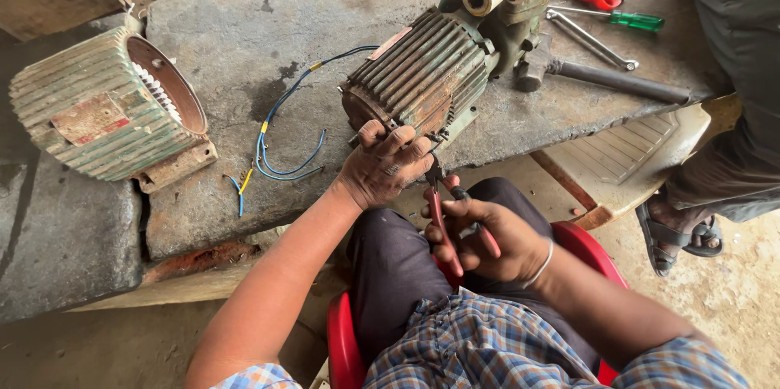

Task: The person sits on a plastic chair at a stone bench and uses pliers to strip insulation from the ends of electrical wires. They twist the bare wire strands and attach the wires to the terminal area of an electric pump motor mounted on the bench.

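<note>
The right hand point(487, 239) grips red pliers point(445, 209), nose up toward the motor point(422, 72). The left hand point(383, 163) clasps the motor's near end; its long axis runs away rightward across the slab point(244, 23).

The person wears a short-sleeved checked shirt in blue, grey and white, with thin red and orange lines crossing the pattern; the weave shows clearly over the belly and on both sleeves, which end above the elbows and leave the forearms bare. Dark, plain trousers cover the thighs, creased at the knee. The left hand point(385, 163) is smeared with dark grease across the knuckles and fingers, and the nails look grimy. The right hand point(486, 236) is likewise soiled, and a thin, pale bangle circles its wrist. No gloves, watch or rings can be made out on either hand.
</note>
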`<state>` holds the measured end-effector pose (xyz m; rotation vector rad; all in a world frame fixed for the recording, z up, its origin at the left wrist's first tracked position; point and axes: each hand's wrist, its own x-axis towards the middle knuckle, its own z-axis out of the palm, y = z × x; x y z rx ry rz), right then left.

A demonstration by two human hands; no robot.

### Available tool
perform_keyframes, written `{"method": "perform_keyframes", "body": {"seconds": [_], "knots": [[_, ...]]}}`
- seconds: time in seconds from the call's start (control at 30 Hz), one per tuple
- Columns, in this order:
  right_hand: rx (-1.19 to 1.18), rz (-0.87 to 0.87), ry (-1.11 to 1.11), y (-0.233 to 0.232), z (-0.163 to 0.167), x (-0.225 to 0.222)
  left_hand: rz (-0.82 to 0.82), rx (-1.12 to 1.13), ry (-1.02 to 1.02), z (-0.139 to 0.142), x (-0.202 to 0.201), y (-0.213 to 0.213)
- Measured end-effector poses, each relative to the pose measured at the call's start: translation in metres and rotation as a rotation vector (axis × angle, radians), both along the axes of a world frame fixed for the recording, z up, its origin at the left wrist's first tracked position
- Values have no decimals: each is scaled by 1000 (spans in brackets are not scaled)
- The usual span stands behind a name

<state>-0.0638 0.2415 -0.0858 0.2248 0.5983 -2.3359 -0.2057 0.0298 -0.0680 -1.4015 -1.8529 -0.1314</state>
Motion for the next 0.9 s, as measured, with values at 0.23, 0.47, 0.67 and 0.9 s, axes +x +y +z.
{"method": "perform_keyframes", "body": {"seconds": [0.23, 0.47, 0.67, 0.9], "knots": [[490, -354, 235, -91, -64, 10, 498, -355, -120, 10, 50, 28], [540, -682, 330, -149, -67, -5, 627, -610, -657, 40, 39, 48], [697, -830, 444, -153, -63, -18, 578, -713, -795, 49, 23, 54], [372, -693, 248, -124, -73, -21, 556, -541, -731, 48, 29, 48]]}}
